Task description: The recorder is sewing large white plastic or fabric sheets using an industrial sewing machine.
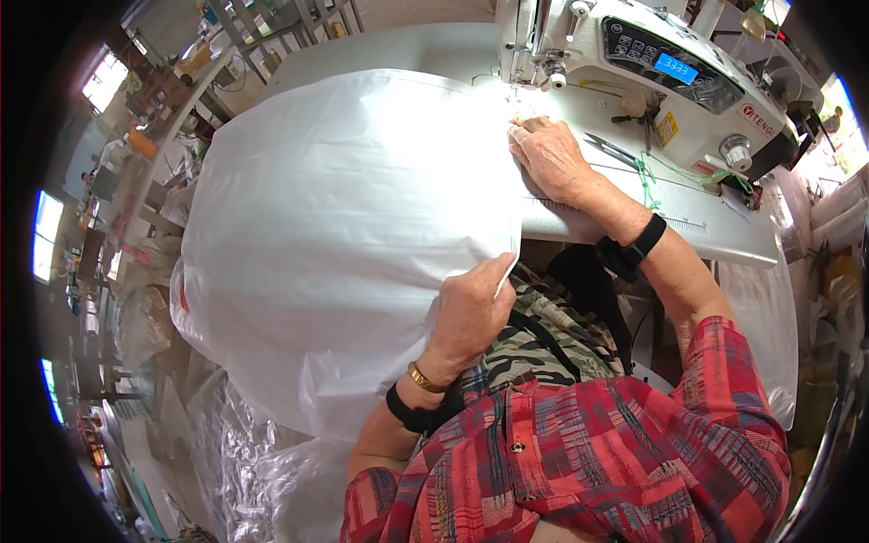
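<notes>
A large white woven plastic sheet (pixel 335 226), perhaps a sack, spreads over the left of the sewing table and hangs off its front edge. My left hand (pixel 472 303) pinches the sheet's right edge at the near side, thumb and fingers closed on it. Farther up that same edge, my right hand (pixel 550 156) has its fingers bent down on the sheet, just in front of the needle area of a white sewing machine (pixel 661 81). The lamp's glare washes out the fabric there, and the right fingertips are partly hidden.
Right of my right hand, thread snips (pixel 611 152) lie on the table (pixel 724 237) with green thread (pixel 648 181) beside them. Clear plastic wrapping (pixel 249 462) is heaped at the lower left. A metal rack (pixel 281 27) stands behind the table.
</notes>
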Demonstrator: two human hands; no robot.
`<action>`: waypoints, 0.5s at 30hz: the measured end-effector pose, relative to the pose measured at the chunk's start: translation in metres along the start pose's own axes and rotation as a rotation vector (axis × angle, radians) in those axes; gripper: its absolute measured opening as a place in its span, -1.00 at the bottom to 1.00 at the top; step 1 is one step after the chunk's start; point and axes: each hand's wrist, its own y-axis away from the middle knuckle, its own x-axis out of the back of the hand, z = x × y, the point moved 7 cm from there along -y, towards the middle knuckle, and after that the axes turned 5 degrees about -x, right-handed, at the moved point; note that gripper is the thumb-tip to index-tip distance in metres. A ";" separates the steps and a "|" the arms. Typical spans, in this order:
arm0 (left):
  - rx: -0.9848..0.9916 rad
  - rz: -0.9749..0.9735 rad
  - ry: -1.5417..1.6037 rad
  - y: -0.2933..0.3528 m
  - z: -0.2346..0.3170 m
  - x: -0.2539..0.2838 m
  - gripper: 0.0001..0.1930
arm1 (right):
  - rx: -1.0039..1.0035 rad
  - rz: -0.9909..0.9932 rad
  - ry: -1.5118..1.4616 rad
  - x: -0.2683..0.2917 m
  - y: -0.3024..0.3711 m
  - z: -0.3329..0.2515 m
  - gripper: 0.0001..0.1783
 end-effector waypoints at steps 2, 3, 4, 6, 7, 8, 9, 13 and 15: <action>0.005 0.009 -0.012 -0.001 0.002 0.000 -0.68 | -0.056 -0.023 -0.030 0.000 0.001 0.004 -0.70; 0.013 0.018 -0.020 -0.001 0.003 0.000 -0.68 | -0.057 -0.019 -0.033 -0.001 0.001 0.005 -0.70; 0.010 0.016 -0.025 -0.001 0.004 -0.001 -0.68 | -0.049 0.002 -0.019 -0.002 0.002 0.004 -0.70; 0.012 0.056 -0.038 0.000 0.004 0.000 -0.70 | -0.039 0.028 -0.006 -0.001 0.002 0.004 -0.70; 0.009 0.058 -0.043 -0.001 0.005 -0.001 -0.70 | -0.046 0.016 -0.002 -0.001 0.003 0.004 -0.70; 0.017 0.067 -0.048 -0.001 0.005 -0.001 -0.70 | -0.054 0.003 0.002 -0.002 0.003 0.004 -0.70; 0.026 0.074 -0.050 -0.001 0.005 -0.001 -0.71 | -0.055 0.007 0.000 -0.003 0.004 0.004 -0.70; 0.047 0.057 -0.073 -0.001 0.005 -0.003 -0.71 | -0.062 0.087 0.008 -0.002 0.006 0.005 -0.69; 0.014 0.047 -0.120 -0.003 0.008 -0.005 -0.70 | -0.067 0.102 0.023 0.000 0.006 0.005 -0.69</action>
